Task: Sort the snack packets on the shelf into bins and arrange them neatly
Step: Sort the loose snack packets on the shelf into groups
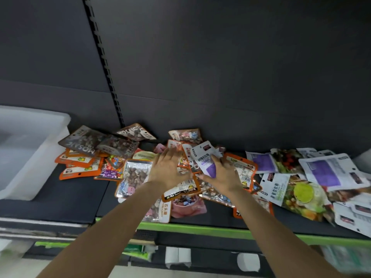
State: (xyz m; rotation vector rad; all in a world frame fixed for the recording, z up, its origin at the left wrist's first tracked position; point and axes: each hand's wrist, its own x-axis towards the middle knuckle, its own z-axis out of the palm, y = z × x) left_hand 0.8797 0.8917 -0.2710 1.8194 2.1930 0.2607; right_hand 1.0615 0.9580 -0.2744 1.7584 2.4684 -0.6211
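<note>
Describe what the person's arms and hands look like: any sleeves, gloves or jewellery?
Both forearms are bare as far as the picture shows them, with no sleeve in view. The left hand and right hand wear no gloves. No watch, bracelet or ring shows on either wrist or on the fingers, though the image is slightly blurred.

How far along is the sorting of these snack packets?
Barely begun. The translucent white plastic bin on the left looks empty, though its floor is partly hidden. In hand: the right hand grips a white-and-purple packet; the left hand rests open on the mixed heap of colourful packets. All of those still await sorting.
</note>
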